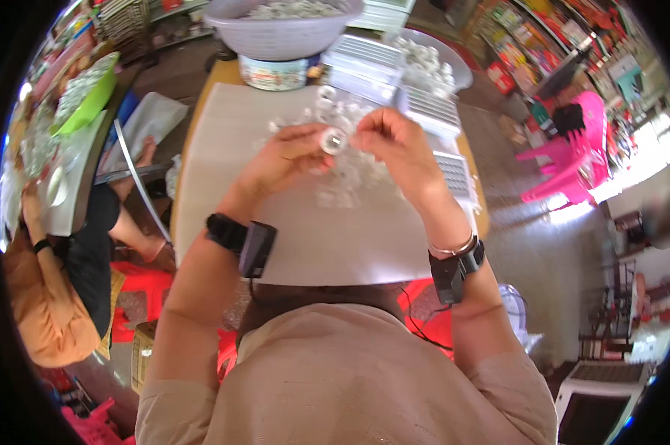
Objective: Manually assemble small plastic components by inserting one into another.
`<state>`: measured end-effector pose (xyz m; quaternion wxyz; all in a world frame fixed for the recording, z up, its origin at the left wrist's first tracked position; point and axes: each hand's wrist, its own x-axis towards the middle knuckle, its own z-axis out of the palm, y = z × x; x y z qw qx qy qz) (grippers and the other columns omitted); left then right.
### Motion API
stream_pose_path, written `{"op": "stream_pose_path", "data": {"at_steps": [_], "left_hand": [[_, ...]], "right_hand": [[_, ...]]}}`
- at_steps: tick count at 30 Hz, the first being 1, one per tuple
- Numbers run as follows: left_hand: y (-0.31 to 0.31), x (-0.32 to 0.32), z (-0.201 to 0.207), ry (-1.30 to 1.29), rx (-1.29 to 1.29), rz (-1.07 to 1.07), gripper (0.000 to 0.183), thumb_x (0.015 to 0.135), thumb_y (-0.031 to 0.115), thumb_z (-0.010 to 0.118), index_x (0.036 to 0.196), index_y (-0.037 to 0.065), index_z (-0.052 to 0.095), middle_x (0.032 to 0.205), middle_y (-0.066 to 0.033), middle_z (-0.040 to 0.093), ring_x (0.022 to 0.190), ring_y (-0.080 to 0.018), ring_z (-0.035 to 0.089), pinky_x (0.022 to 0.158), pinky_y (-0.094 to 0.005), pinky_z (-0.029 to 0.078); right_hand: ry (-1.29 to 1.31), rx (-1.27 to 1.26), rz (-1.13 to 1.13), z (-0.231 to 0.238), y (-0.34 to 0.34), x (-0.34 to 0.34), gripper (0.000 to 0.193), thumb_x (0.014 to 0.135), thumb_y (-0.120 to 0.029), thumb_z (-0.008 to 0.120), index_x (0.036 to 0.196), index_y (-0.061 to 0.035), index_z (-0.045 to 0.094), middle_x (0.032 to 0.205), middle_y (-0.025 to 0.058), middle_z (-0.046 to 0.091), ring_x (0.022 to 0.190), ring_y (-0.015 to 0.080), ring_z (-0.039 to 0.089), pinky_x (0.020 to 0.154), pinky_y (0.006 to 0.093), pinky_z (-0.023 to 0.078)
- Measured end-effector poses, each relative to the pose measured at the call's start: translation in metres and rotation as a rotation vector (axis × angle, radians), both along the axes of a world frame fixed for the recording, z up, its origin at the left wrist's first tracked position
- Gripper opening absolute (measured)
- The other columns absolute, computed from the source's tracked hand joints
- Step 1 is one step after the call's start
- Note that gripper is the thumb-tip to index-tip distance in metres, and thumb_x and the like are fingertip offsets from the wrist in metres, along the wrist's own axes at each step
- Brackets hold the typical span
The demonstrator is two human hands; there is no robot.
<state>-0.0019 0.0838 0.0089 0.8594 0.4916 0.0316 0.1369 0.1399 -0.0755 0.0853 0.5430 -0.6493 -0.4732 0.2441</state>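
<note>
Over the table's middle, my left hand (283, 157) grips a small white round plastic piece (333, 141) between thumb and fingers, its dark, shiny centre facing up. Close on its right, my right hand (396, 142) is closed, with thumb and fingertips pinched together. Whatever those fingertips hold is too small and blurred to make out. Beneath and beyond both hands lies a loose heap of white and clear plastic pieces (341, 194) on the pale tabletop (224, 170).
A large grey-purple basin (279, 41) of white parts stands on a round tub (274, 74) at the back. Clear trays (361, 70) and slotted white racks (431, 111) line the right. Another basin (461, 67) stands behind. A person (46, 297) sits left; a pink chair (572, 156) stands right.
</note>
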Motion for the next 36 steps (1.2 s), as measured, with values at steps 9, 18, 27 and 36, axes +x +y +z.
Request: {"op": "stream_pose_path", "data": {"at_steps": [9, 18, 27, 36], "left_hand": [[0.002, 0.014, -0.001, -0.087, -0.063, 0.042, 0.029, 0.094, 0.013, 0.051, 0.116, -0.005, 0.054, 0.098, -0.0127, 0.064, 0.081, -0.0168, 0.063, 0.073, -0.0281, 0.053], [-0.001, 0.005, -0.001, -0.12, -0.058, 0.042, 0.029, 0.094, 0.015, 0.052, 0.115, -0.005, 0.054, 0.098, -0.0122, 0.064, 0.081, -0.0174, 0.063, 0.073, -0.028, 0.053], [-0.001, 0.004, 0.002, -0.133, -0.047, 0.047, 0.029, 0.093, 0.012, 0.052, 0.117, -0.005, 0.054, 0.099, -0.0125, 0.064, 0.083, -0.0173, 0.064, 0.075, -0.0285, 0.053], [-0.003, 0.002, 0.001, -0.118, -0.17, 0.016, 0.03, 0.093, 0.012, 0.054, 0.117, -0.005, 0.054, 0.1, -0.0121, 0.064, 0.081, -0.0181, 0.065, 0.075, -0.0286, 0.053]], "right_hand": [[-0.378, -0.212, -0.354, -0.034, -0.088, 0.079, 0.014, 0.082, -0.015, 0.063, 0.084, -0.0008, 0.065, 0.069, 0.0038, 0.06, 0.062, 0.011, 0.054, 0.059, 0.0254, 0.043], [-0.622, -0.331, -0.458, -0.054, -0.084, 0.047, 0.015, 0.079, -0.019, 0.063, 0.079, -0.0046, 0.067, 0.079, 0.0142, 0.065, 0.075, 0.0331, 0.063, 0.067, 0.0399, 0.049], [-0.729, -0.146, -0.502, -0.061, -0.088, 0.035, 0.011, 0.078, -0.016, 0.063, 0.079, -0.0061, 0.067, 0.075, 0.0109, 0.059, 0.069, 0.0308, 0.058, 0.063, 0.0405, 0.046], [-0.442, -0.043, -0.505, -0.055, -0.074, 0.023, 0.007, 0.076, -0.007, 0.067, 0.08, -0.0019, 0.065, 0.076, 0.01, 0.06, 0.062, 0.0212, 0.059, 0.058, 0.0303, 0.046]]}}
